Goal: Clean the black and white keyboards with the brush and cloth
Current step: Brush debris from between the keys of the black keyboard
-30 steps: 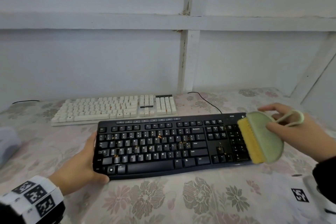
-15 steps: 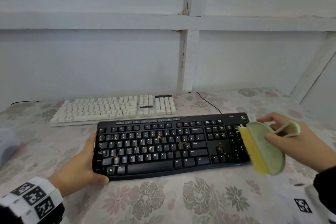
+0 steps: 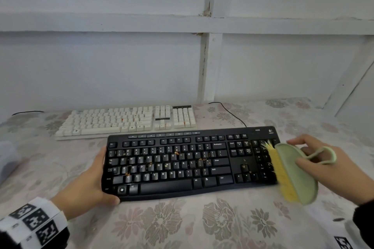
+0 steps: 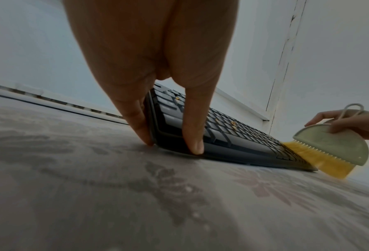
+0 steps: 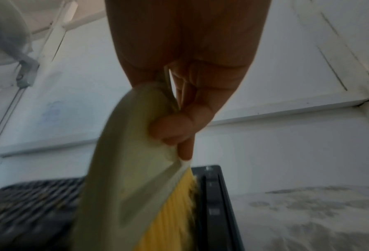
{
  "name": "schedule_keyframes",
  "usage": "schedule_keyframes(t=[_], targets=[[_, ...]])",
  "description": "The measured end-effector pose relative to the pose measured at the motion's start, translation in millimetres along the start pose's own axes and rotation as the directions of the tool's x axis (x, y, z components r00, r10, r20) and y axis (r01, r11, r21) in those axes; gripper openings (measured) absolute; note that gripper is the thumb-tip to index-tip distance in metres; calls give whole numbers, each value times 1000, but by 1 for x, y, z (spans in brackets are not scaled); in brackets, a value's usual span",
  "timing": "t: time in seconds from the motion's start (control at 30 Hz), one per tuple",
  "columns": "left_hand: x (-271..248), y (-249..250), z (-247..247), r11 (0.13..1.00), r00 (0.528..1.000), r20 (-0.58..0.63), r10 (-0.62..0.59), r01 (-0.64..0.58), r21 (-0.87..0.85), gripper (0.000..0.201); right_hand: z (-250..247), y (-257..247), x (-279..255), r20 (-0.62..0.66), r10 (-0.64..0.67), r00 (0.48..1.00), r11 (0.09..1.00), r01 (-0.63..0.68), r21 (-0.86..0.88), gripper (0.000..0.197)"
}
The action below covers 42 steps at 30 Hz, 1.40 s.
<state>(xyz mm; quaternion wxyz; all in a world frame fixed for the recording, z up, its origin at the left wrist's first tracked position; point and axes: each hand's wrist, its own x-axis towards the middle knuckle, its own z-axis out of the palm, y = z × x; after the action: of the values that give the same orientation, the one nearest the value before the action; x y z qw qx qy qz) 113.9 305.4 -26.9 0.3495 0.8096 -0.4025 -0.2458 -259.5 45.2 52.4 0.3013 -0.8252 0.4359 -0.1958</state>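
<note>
Black keyboard (image 3: 190, 163) lay flat on the flowered tablecloth (image 3: 182, 224) right in front of us, long side toward us, with small orange crumbs (image 3: 176, 153) scattered among its letter keys. Our left hand (image 3: 87, 186) gripped its left end: the thumb curled over the near left corner, and in the left wrist view the fingers (image 4: 136, 117) ran down the end edge to the cloth, so the hand was closed around that corner. Our right hand (image 3: 332, 170) held the brush (image 3: 293, 176) at the keyboard's right end, thumb pressed on the pale green back and the other fingers spread behind it, a firm pinch with nothing else in the hand. A thin green loop (image 3: 325, 155) stuck out from the brush between those fingers. The brush stood on edge, tilted, its yellow bristles (image 3: 279, 172) lying against the number pad, splayed at the far tip, while its near end reached past the keyboard's front edge over the cloth. In the right wrist view the picture was smeared, yet we could make out the bristles meeting the dark right rim of the keyboard. White keyboard (image 3: 129, 121) sat just behind the black one, shifted to the left, close but apart, and a few orange specks showed on it too. A black cable (image 3: 230, 113) curved from the wall to the black keyboard's back edge. We saw no cloth for wiping that we could pick out for certain.
</note>
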Motion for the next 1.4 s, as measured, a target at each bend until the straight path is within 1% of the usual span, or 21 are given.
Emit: schedule_keyframes(t=[0.03,0.13,0.2,0.27,0.37,0.5,0.6,0.67,0.77,0.83,0.9,1.03,1.13,1.23,1.3,1.4], targets=[[0,0,0,1000,1000,2,1,-1,0,125,-4,-1,3,-6,-5,1000,1000,5,8,38],[-1,1,1,1000,1000,4,2,-2,-5,126,-14,-12,18,-112,-55,992,995,64,80,38],[-1,0,1,1000,1000,-2,2,-2,-11,127,-12,-21,30,-150,-89,985,988,106,114,37],[-1,0,0,1000,1000,-7,8,-8,-11,127,-5,-27,38,-147,-92,985,988,109,112,36],[-2,1,1,1000,1000,0,2,-2,10,127,3,-26,40,-115,-61,991,993,73,98,34],[-2,3,1,1000,1000,9,-5,5,23,126,9,-18,21,-73,-68,995,996,72,59,33],[-3,6,0,1000,1000,11,-8,7,15,124,13,-10,6,-3,-39,999,999,39,21,35],[-3,7,0,1000,1000,17,-6,6,14,124,8,-9,4,19,-27,999,1000,27,4,36],[-3,7,1,1000,1000,21,1,-1,7,124,-2,-17,11,-47,-57,997,997,59,44,38],[-3,7,1,1000,1000,19,3,-3,-1,123,-3,-24,20,-101,-77,992,994,85,69,35],[-3,6,1,1000,1000,20,3,-3,-9,123,0,-27,29,-137,-71,988,993,83,87,33],[-1,1,-1,1000,1000,14,6,-6,-6,124,8,-23,28,-116,-58,992,996,65,65,32],[0,0,0,1000,1000,17,7,-7,-7,125,15,-16,10,-47,-52,998,998,53,28,33],[1,0,-1,1000,1000,20,7,-7,-3,126,11,-9,1,16,-16,1000,999,16,39,35],[1,-1,-1,1000,1000,18,7,-7,0,127,2,-11,6,-9,-26,1000,999,26,40,35],[1,-1,-1,1000,1000,16,5,-5,1,125,-4,-21,20,-112,-72,991,993,82,80,37]])
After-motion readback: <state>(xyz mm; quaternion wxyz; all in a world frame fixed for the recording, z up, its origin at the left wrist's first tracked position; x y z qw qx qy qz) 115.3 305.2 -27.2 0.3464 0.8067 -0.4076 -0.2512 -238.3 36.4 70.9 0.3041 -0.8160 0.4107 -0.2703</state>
